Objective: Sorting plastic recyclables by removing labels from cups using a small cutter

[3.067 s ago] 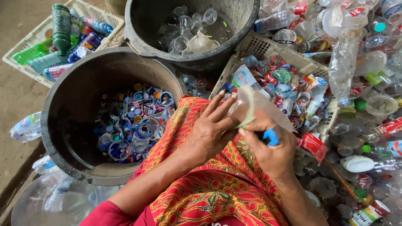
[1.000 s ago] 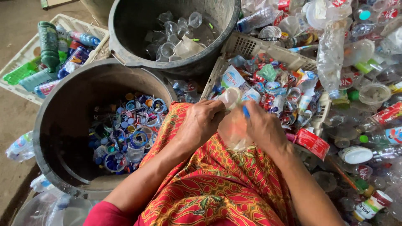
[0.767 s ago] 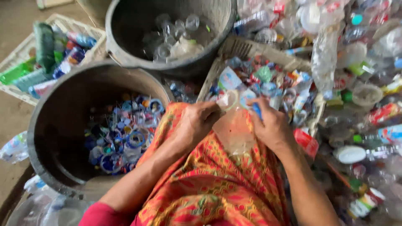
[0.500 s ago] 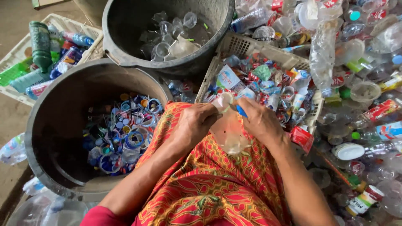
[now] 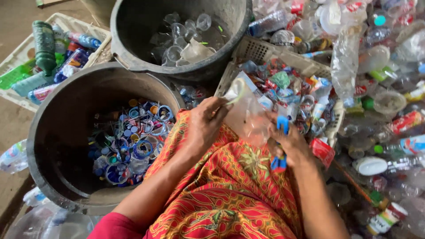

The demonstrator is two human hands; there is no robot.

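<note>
My left hand (image 5: 208, 124) grips the rim of a clear plastic cup (image 5: 248, 117) and pulls a strip of its sealing film (image 5: 233, 90) upward. My right hand (image 5: 287, 144) steadies the cup's other side and holds a small blue-handled cutter (image 5: 280, 163), whose blue tip shows above my fingers. Both hands work over my lap, which is covered by a red and orange patterned cloth (image 5: 230, 190).
A black tub (image 5: 44, 132) at my left holds bottle caps and plastic rings. A second black tub (image 5: 133, 53) behind it holds clear cups. A white basket (image 5: 261, 51) of wrappers sits ahead, a bottle crate (image 5: 22, 53) far left, and heaped bottles (image 5: 380, 88) on the right.
The cup has turned in my hands and my left hand has lifted a strip of film off its rim. My right hand has dropped lower, showing the blue cutter.
</note>
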